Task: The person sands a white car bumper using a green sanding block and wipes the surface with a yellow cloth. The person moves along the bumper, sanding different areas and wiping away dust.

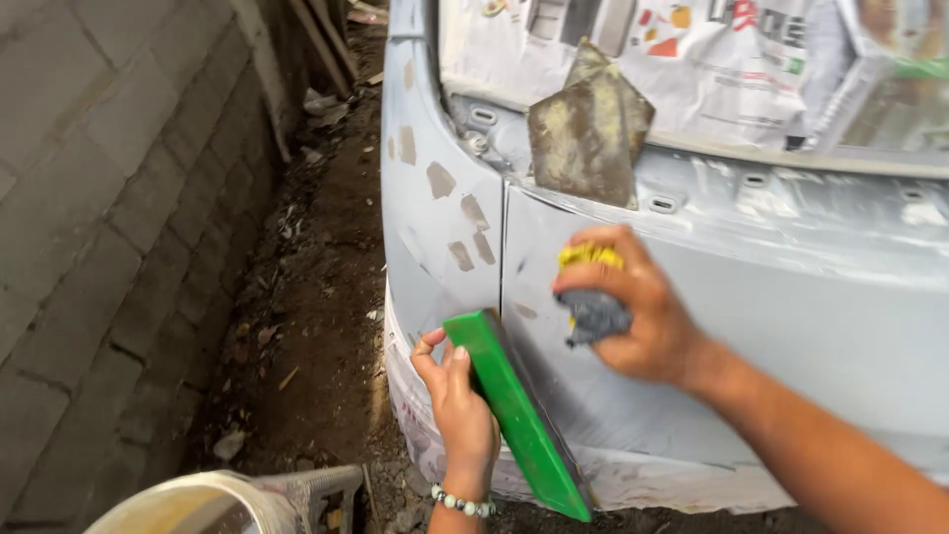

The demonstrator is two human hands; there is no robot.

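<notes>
Clenched in the right hand (pixel 633 311) was a grey-and-yellow sanding pad (pixel 593 297), pressed to the grey primed car panel (pixel 791 297); the left hand (pixel 457 396) gripped a long green sanding block (pixel 514 410) against the seam. Risk: uneven pressure could gouge the filler patches (pixel 474 232). A masking paper sheet (pixel 712 59) sat above, a white bucket (pixel 188 504) below, and a brick wall (pixel 99 198) crowded the left.

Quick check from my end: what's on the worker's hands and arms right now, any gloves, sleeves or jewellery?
Both hands are bare, no gloves. The left hand has a bracelet of pale, rounded beads at the wrist. The right hand and its forearm show no sleeve, watch or band as far as the frame reaches.
</notes>
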